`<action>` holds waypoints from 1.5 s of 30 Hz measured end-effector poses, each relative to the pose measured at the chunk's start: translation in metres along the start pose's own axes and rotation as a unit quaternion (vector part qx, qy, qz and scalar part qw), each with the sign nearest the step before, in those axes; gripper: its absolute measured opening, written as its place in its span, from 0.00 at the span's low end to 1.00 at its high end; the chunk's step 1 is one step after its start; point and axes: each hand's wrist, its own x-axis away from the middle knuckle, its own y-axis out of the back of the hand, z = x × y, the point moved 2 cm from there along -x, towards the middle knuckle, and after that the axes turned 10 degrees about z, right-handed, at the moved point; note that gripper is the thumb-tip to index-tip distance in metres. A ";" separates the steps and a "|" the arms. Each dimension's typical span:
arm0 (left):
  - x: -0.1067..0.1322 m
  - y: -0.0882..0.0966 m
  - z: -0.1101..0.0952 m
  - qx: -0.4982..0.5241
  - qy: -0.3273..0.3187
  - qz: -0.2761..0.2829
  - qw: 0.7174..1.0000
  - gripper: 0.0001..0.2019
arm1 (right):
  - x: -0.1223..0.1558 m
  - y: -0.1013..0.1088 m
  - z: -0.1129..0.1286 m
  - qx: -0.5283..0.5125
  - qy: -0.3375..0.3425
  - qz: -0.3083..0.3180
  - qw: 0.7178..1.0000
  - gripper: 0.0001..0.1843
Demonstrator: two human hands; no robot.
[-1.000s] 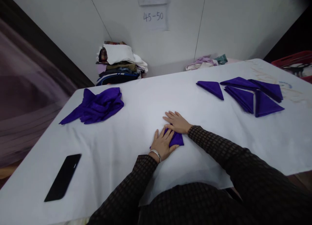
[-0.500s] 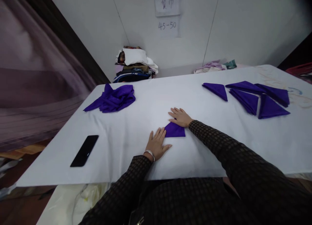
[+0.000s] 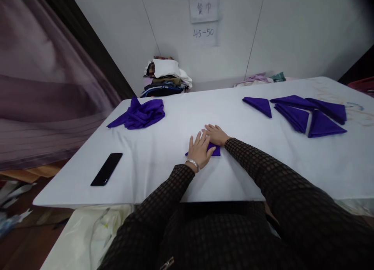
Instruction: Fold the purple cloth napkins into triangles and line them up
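A folded purple napkin point(image 3: 215, 150) lies flat near the middle of the white-covered table, mostly hidden under my hands. My left hand point(image 3: 200, 150), with a silver bracelet at the wrist, rests open across it, fingers spread and pointing away from me. Just behind, my right hand point(image 3: 215, 134) presses flat on the napkin's far edge, fingers stretched to the left. The left fingertips meet or overlap the right hand's fingers. A small corner of purple cloth shows left of my left hand.
A crumpled purple cloth point(image 3: 143, 113) lies at the back left, with a black phone point(image 3: 106, 169) nearer me. Several folded purple triangles point(image 3: 325, 124) sit at the right. Behind the table point(image 3: 163, 176), a stack of folded clothes point(image 3: 166, 77) stands against the wall.
My left hand has moved up and right, from the napkin's left edge onto its top, close against my right hand. The right hand stays about where it was.
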 end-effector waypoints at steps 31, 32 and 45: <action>-0.024 -0.046 -0.019 0.000 0.092 0.076 0.993 0.51 | 0.001 -0.001 -0.002 -0.016 0.011 -0.001 1.000 0.29; -0.020 -0.046 -0.018 -0.001 0.092 0.073 0.993 0.52 | 0.001 -0.001 -0.002 -0.015 0.011 -0.002 1.000 0.28; 0.044 -0.044 0.016 -0.015 0.133 0.116 0.984 0.44 | 0.000 -0.003 -0.001 -0.038 0.005 -0.017 0.999 0.35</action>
